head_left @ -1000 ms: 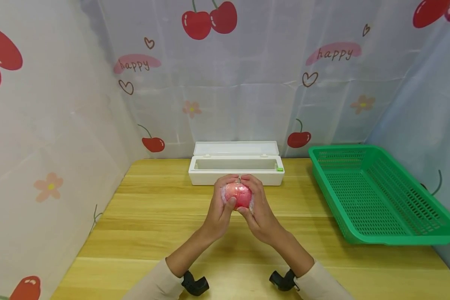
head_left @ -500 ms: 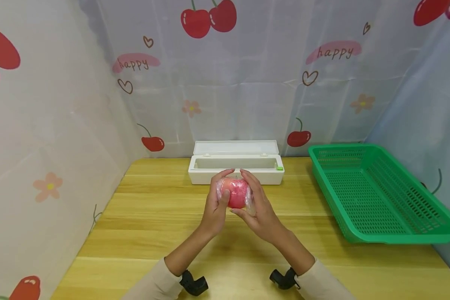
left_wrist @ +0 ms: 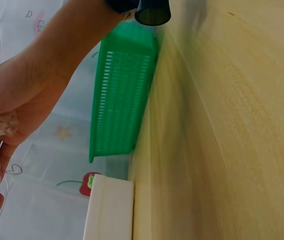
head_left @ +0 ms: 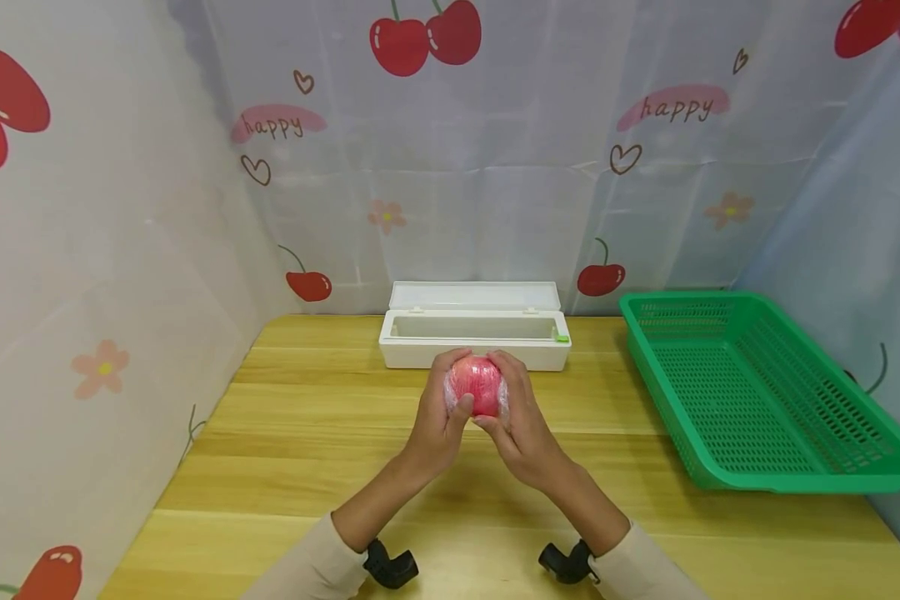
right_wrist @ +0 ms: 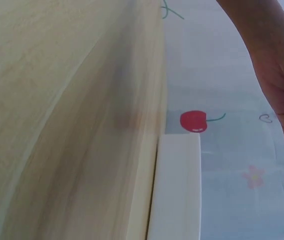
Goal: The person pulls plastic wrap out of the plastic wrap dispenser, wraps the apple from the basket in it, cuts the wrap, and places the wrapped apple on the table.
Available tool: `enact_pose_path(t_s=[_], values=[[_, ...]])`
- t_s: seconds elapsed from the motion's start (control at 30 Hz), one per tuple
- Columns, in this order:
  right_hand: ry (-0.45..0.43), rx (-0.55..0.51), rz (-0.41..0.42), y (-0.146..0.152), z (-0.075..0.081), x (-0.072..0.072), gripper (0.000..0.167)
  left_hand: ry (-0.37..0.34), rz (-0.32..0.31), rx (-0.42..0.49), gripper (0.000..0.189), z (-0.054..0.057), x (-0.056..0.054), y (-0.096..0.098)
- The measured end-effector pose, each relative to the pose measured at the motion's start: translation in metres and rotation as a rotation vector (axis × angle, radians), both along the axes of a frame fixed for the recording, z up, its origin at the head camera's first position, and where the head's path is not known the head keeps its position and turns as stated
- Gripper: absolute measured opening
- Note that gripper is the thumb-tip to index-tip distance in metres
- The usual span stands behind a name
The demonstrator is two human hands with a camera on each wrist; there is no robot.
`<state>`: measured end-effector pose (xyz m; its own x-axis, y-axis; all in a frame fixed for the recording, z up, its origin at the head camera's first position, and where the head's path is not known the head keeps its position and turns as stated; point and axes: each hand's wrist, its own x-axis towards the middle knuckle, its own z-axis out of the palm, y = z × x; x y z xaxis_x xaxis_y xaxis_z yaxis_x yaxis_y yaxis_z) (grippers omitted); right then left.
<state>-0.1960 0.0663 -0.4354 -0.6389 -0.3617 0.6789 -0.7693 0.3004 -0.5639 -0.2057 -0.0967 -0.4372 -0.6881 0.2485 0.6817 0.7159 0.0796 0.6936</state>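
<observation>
Fruit (head_left: 478,386), red and round, sat between your two hands just below the centre of the head frame, held up off the wooden table (head_left: 270,467). Clear film (head_left: 504,406) wrapped it, gathering in pale wrinkles at its left and right sides. Your left hand (head_left: 433,423) cupped the left side and your right hand (head_left: 527,429) the right, with the fingers of both bent round it, so you gripped it between them. Your left thumb (head_left: 460,410) pressed against the lower front, and your right thumb (head_left: 492,427) lay near the bottom edge. In the left wrist view you had part of it at the left edge, with film bunched near the palm; in the right wrist view only a sliver showed at the right edge.

Higher in the head frame, just beyond your fingertips, stood a white box (head_left: 476,356), its lid (head_left: 476,296) tipped back and a green tab (head_left: 562,338) at the right end of its front rim. A green basket (head_left: 810,482) with slotted sides took up the right of the frame. Your pale sleeves (head_left: 648,568) entered from the bottom, a black camera (head_left: 390,568) at each wrist. Behind everything, a curtain (head_left: 487,225) showed printed cherries, hearts, flowers and the word "happy".
</observation>
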Motion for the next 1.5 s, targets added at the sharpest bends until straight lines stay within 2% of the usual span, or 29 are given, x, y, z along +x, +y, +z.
enact_pose_path(t_s=[0.13, 0.3, 0.47, 0.57, 0.73, 0.9, 1.03, 1.23, 1.33, 1.5], values=[[0.049, 0.034, -0.028, 0.0001, -0.0002, -0.0005, 0.074, 0.058, 0.068, -0.057, 0.06, -0.0005, 0.0, 0.0004], [0.074, 0.048, -0.035, 0.0018, 0.0008, -0.0018, 0.078, 0.039, 0.089, -0.033, 0.057, -0.0004, -0.0004, -0.0003], [0.06, 0.028, 0.007, 0.0015, 0.0051, -0.0022, 0.092, -0.052, 0.044, 0.052, 0.051, -0.0006, -0.0012, 0.0001], [0.05, 0.023, 0.012, 0.0009, 0.0066, -0.0025, 0.089, -0.081, 0.003, 0.061, 0.052, 0.0003, -0.0015, -0.0002], [0.041, -0.001, 0.011, 0.001, 0.0045, -0.0024, 0.084, -0.067, -0.068, 0.044, 0.067, 0.0036, -0.0021, -0.0011], [0.069, -0.043, -0.012, 0.0009, 0.0048, -0.0009, 0.082, -0.023, -0.096, 0.009, 0.068, 0.005, -0.0027, -0.0009], [0.08, -0.038, -0.03, 0.0007, 0.0028, -0.0002, 0.078, 0.003, -0.073, -0.002, 0.064, 0.004, -0.0024, 0.0012], [0.103, -0.012, -0.05, -0.0014, -0.0012, 0.0, 0.069, 0.034, 0.022, -0.039, 0.056, 0.001, 0.001, 0.0046], [0.139, 0.003, -0.069, -0.0031, -0.0023, -0.0012, 0.065, 0.038, 0.068, -0.064, 0.05, 0.0005, 0.0024, 0.005], [0.155, 0.012, -0.087, -0.0047, -0.0026, -0.0023, 0.062, 0.027, 0.108, -0.063, 0.045, -0.0015, 0.0022, 0.0049]])
